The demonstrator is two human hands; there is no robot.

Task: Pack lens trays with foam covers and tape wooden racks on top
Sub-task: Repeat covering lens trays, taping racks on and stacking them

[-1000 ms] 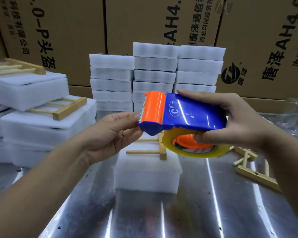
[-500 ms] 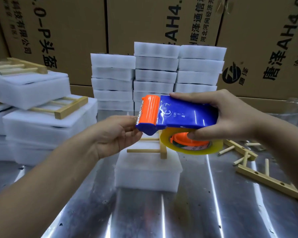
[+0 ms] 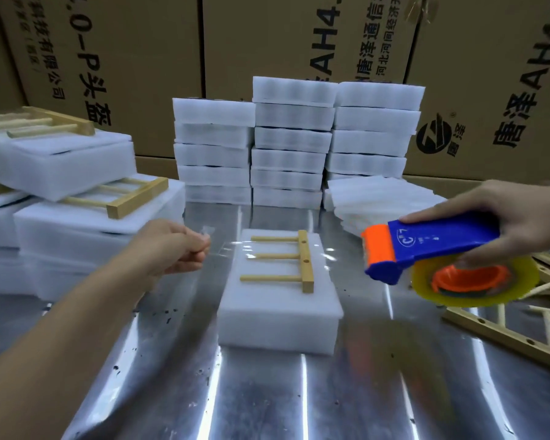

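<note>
Two hands raised | your left hand (image 3: 175,249) pinches the end of the clear tape strip (image 3: 232,249) | your right hand (image 3: 508,214) grips the blue-and-orange plastic tape dispenser (image 3: 426,246) | three-peg pale wooden rack (image 3: 306,262) lies on the white foam block (image 3: 277,315)

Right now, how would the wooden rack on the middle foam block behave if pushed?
The wooden rack looks light and stiff: thin dowels in one bar. Lying flat on the foam block, it would likely slide, not roll.
</note>
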